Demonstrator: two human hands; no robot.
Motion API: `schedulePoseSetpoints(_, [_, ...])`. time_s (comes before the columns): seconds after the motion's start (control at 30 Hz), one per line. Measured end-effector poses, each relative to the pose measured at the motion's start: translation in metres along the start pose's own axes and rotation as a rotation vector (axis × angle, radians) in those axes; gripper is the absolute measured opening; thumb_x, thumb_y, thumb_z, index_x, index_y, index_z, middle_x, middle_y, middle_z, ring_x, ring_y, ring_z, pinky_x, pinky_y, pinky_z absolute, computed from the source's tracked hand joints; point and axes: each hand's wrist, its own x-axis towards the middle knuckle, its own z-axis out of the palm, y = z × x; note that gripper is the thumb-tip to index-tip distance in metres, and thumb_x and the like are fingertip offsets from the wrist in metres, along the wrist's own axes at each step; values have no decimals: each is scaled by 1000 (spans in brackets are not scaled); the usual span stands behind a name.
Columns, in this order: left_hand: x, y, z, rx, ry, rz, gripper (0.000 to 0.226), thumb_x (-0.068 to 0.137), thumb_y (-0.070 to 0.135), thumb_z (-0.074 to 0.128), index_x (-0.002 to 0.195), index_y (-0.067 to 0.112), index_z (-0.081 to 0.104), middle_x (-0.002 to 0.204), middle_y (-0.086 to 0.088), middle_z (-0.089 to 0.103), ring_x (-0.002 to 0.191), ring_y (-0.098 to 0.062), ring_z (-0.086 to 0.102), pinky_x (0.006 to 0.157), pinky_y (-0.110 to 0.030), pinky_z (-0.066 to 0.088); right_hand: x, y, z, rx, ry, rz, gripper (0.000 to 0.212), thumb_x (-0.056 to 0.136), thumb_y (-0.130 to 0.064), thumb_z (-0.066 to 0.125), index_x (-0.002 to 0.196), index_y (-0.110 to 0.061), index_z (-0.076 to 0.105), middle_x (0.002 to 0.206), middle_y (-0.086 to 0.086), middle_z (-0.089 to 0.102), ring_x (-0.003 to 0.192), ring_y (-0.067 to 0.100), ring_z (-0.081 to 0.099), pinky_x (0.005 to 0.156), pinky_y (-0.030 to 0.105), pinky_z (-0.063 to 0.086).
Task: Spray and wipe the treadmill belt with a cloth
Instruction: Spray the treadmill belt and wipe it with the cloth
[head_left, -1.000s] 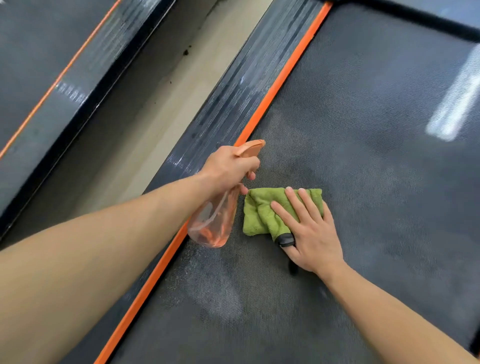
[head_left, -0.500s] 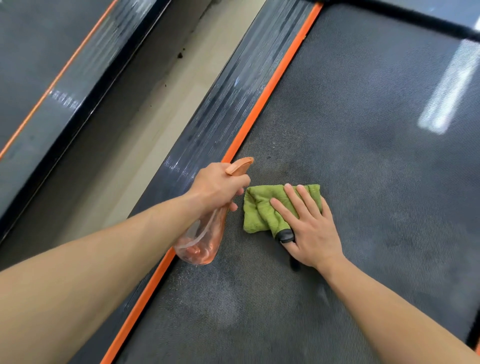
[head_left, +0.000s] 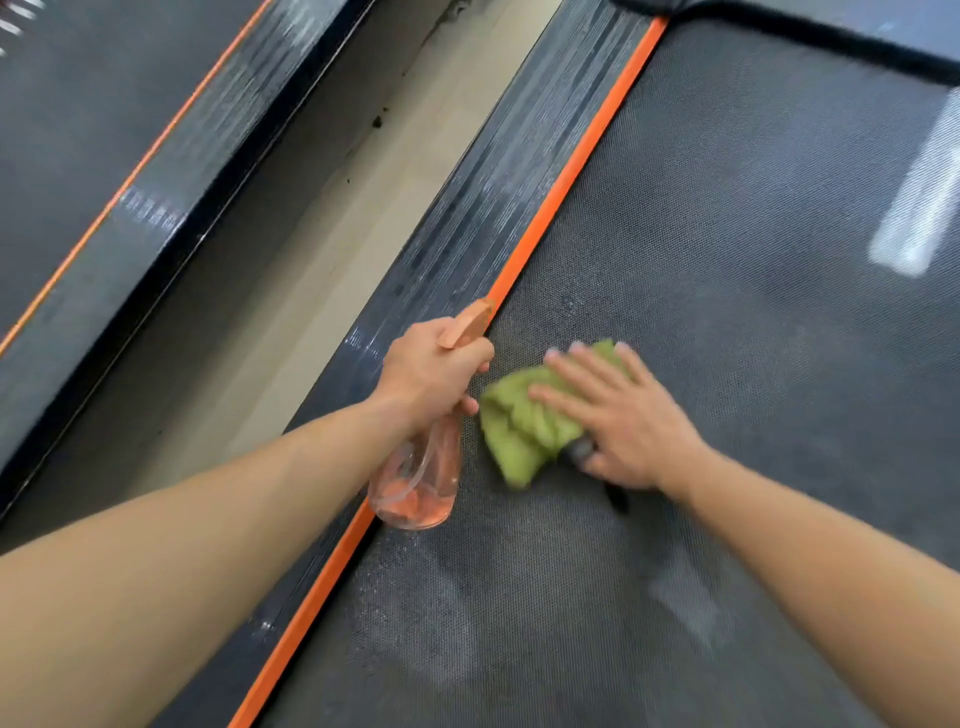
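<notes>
Your right hand (head_left: 623, 421) lies flat on the green cloth (head_left: 519, 431), fingers straight and spread, pressing it onto the treadmill belt (head_left: 753, 197) near the belt's left edge, just beside the orange edge strip (head_left: 571, 171). Your left hand (head_left: 434, 371) is wrapped round the neck of the clear spray bottle (head_left: 418, 480), which hangs tilted over that strip. I cannot tell whether a finger rests on the trigger.

The cloth is bunched and only partly under your palm. On a hard stroke it could slide free or leave streaks. The bottle hangs close beside the cloth, so a stroke toward the left edge may knock it. Pushed too far left, the cloth could also snag where the belt meets the strip. Pale patches toward the belt's near end look unwiped and are easy to miss.
</notes>
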Motion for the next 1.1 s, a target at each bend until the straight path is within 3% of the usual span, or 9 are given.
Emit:
schedulePoseSetpoints(0.13, [18, 6, -10, -123, -24, 40, 25, 85, 26, 68, 108, 26, 78, 92, -5, 78, 48, -23, 67, 77, -46, 62, 85, 61, -18, 120, -31, 550, 75, 91, -58, 54, 158, -44, 22, 171, -1, 13, 157, 26, 7, 123, 62, 4])
schedulePoseSetpoints(0.23, [30, 6, -14, -187, -57, 72, 25, 73, 35, 69, 95, 26, 78, 86, -3, 76, 53, -25, 65, 82, -60, 63, 110, 62, -15, 121, 29, 671, 73, 93, -59, 48, 159, -41, 22, 171, 0, 10, 157, 26, 3, 124, 58, 1])
schedulePoseSetpoints(0.3, [35, 5, -14, -223, -95, 96, 24, 72, 33, 69, 94, 30, 78, 87, -7, 76, 60, -29, 65, 77, -57, 63, 106, 47, -9, 130, 69, 708, 74, 93, -57, 49, 159, -39, 23, 171, 2, 10, 157, 27, 3, 125, 57, 2])
schedulePoseSetpoints(0.47, [37, 4, -11, -299, -133, 113, 32, 75, 28, 68, 104, 39, 76, 85, -9, 74, 65, -28, 64, 59, -36, 58, 55, -36, 3, 102, 108, 549, 79, 81, -56, 44, 156, -34, 36, 169, 7, 20, 155, 34, 16, 122, 62, 14])
schedulePoseSetpoints(0.6, [36, 6, -3, -292, -144, 109, 19, 71, 29, 68, 89, 28, 74, 87, -15, 74, 63, -28, 63, 62, -41, 59, 47, -33, 4, 74, 5, 433, 81, 76, -63, 41, 154, -42, 36, 168, 2, 24, 155, 29, 21, 121, 62, 14])
schedulePoseSetpoints(0.77, [32, 7, 3, -292, -151, 96, 9, 90, 18, 70, 92, 25, 74, 95, -21, 74, 55, -22, 57, 51, -31, 54, 87, 62, -20, 126, -16, 770, 73, 92, -63, 48, 157, -45, 22, 171, 0, 12, 157, 26, 9, 123, 62, 8])
schedulePoseSetpoints(0.87, [30, 5, 3, -289, -147, 82, 11, 93, 16, 68, 99, 19, 77, 102, -22, 75, 49, -18, 58, 45, -26, 51, 90, 58, -22, 145, 27, 887, 72, 95, -60, 45, 159, -38, 21, 171, 4, 9, 157, 29, 6, 123, 62, 9])
schedulePoseSetpoints(1.0, [30, 2, 0, -280, -129, 83, 13, 92, 15, 68, 102, 14, 76, 100, -19, 76, 54, -21, 60, 47, -25, 52, 55, -26, -4, 101, 132, 652, 75, 82, -55, 43, 154, -36, 38, 168, 8, 24, 154, 33, 20, 120, 64, 17])
schedulePoseSetpoints(1.1, [32, 0, 0, -283, -116, 92, 11, 90, 15, 69, 97, 13, 77, 95, -12, 77, 61, -27, 62, 52, -30, 55, 32, -41, -3, 47, 55, 417, 76, 81, -59, 40, 154, -37, 40, 167, 6, 28, 153, 32, 25, 120, 63, 17])
